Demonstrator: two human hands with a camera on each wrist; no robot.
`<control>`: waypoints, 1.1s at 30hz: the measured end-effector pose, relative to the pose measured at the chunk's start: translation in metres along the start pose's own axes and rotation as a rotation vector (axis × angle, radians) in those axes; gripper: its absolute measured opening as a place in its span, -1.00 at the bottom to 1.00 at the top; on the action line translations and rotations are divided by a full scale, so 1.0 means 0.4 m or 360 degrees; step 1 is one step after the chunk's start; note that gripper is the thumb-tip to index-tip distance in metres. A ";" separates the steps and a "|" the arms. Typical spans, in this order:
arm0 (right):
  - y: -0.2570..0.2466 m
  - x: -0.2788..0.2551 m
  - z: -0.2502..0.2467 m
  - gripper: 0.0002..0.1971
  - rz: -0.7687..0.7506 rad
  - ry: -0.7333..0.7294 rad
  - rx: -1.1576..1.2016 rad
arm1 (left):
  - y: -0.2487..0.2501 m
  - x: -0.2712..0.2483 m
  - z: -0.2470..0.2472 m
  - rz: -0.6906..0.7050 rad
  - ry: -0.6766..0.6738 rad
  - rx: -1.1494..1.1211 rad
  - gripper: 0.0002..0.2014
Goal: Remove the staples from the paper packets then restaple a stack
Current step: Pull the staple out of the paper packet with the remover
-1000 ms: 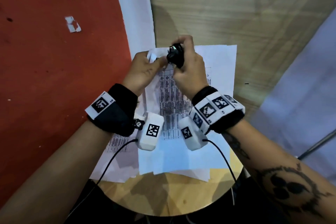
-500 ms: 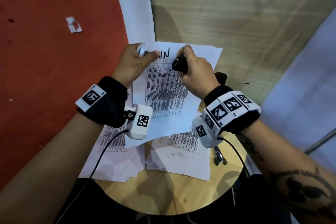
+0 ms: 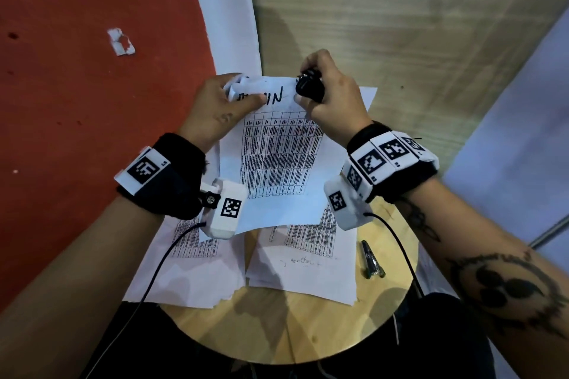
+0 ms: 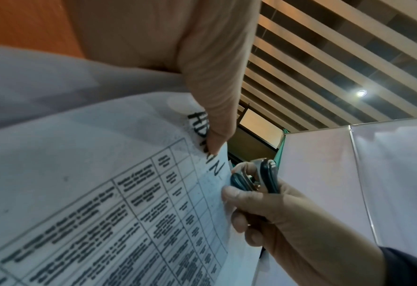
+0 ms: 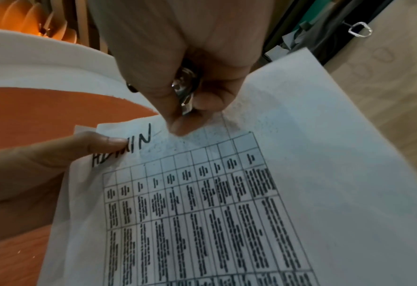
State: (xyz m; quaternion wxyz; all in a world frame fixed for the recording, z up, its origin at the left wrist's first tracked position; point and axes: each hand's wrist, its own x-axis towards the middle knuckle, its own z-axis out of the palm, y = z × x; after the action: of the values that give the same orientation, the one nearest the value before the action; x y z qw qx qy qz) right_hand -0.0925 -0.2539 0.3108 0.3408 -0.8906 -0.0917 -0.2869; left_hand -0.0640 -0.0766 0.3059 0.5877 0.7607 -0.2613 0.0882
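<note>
A stapled paper packet (image 3: 278, 163), printed with a table and black handwriting along the top, is lifted above the round table. My left hand (image 3: 221, 104) pinches its top left corner, the thumb (image 4: 214, 108) pressing on the handwriting. My right hand (image 3: 334, 95) grips a black staple remover (image 3: 309, 88) at the packet's top edge, just right of the handwriting. In the right wrist view the remover's metal claws (image 5: 186, 96) show between the thumb and fingers, close to the paper (image 5: 226, 212). The staple itself is not visible.
Two more printed sheets lie on the round wooden table (image 3: 277, 332), one at the left (image 3: 191, 268) and one at the right (image 3: 308, 268). A small metal tool (image 3: 371, 258) lies by the table's right edge. A white scrap (image 3: 120, 41) lies on the red floor.
The packet came up off the table, uncovering the sheets and the metal tool beneath. My right hand has since carried the staple remover up to the packet's top edge.
</note>
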 end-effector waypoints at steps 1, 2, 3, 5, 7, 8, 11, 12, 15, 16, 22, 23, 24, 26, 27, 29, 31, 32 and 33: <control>0.000 0.002 0.000 -0.64 0.0024 -0.0009 0.0020 | -0.003 0.001 0.000 0.0033 0.0034 0.0008 -0.93; -0.001 0.004 -0.001 -0.64 0.0042 -0.0006 0.0018 | -0.001 0.000 0.000 0.0089 0.0121 0.0032 -0.91; 0.000 0.004 -0.001 -0.64 0.0049 -0.0003 0.0017 | -0.001 0.002 -0.005 0.0178 0.0245 0.0085 -0.79; -0.001 0.001 -0.001 -0.65 0.0034 -0.0010 0.0023 | -0.004 0.005 -0.021 0.0384 0.0389 0.0221 -0.48; -0.003 -0.002 0.000 -0.65 0.0001 -0.0029 0.0001 | 0.009 0.008 -0.031 0.0507 0.0306 0.0603 -0.34; -0.004 -0.004 0.001 -0.65 -0.0014 -0.0038 -0.0011 | 0.020 0.012 -0.033 0.0516 0.0233 0.0911 -0.36; -0.009 -0.009 0.003 -0.66 -0.0039 -0.0041 0.0015 | 0.051 0.036 -0.024 0.0444 0.0030 0.1528 -0.50; -0.009 -0.009 0.002 -0.67 -0.0038 -0.0039 0.0037 | 0.057 0.045 -0.020 0.0412 -0.0061 0.1518 -0.53; -0.007 -0.012 0.000 -0.68 -0.0040 -0.0032 0.0087 | 0.047 0.068 -0.021 0.0316 -0.0329 0.1249 -0.63; -0.007 -0.013 0.000 -0.68 -0.0052 -0.0015 0.0094 | 0.042 0.073 -0.023 0.0293 -0.0378 0.1148 -0.63; -0.004 -0.047 -0.012 -0.46 -0.0157 0.0589 0.0149 | 0.035 0.076 -0.022 0.0248 -0.0466 0.0898 -0.73; -0.004 -0.057 -0.014 -0.46 -0.0137 0.0612 0.0239 | 0.035 0.075 -0.022 0.0249 -0.0476 0.0882 -0.72; -0.002 -0.068 -0.016 -0.48 -0.0084 0.0577 0.0340 | 0.034 0.075 -0.023 0.0249 -0.0482 0.0856 -0.72; 0.001 -0.089 -0.014 -0.57 0.0090 0.0397 0.0483 | 0.032 0.075 -0.025 0.0236 -0.0478 0.0806 -0.74; 0.006 -0.098 -0.009 -0.61 0.0180 0.0302 0.0526 | 0.031 0.075 -0.025 0.0228 -0.0477 0.0790 -0.73; 0.013 -0.108 0.003 -0.68 0.0318 0.0149 0.0595 | 0.030 0.075 -0.024 0.0210 -0.0465 0.0774 -0.70; 0.013 -0.105 0.013 -0.72 0.0410 0.0076 0.0670 | 0.032 0.074 -0.022 0.0176 -0.0462 0.0760 -0.73; 0.013 -0.101 0.016 -0.72 0.0426 0.0053 0.0701 | 0.033 0.073 -0.022 0.0159 -0.0463 0.0756 -0.74; 0.012 -0.098 0.015 -0.70 0.0411 0.0023 0.0680 | 0.034 0.072 -0.020 0.0145 -0.0467 0.0750 -0.74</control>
State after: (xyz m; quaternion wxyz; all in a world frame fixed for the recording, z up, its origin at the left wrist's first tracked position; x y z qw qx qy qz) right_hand -0.1200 -0.2523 0.2820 0.5559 -0.8006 -0.0333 -0.2213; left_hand -0.0449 -0.0798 0.3326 0.3459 0.8684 -0.3498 0.0619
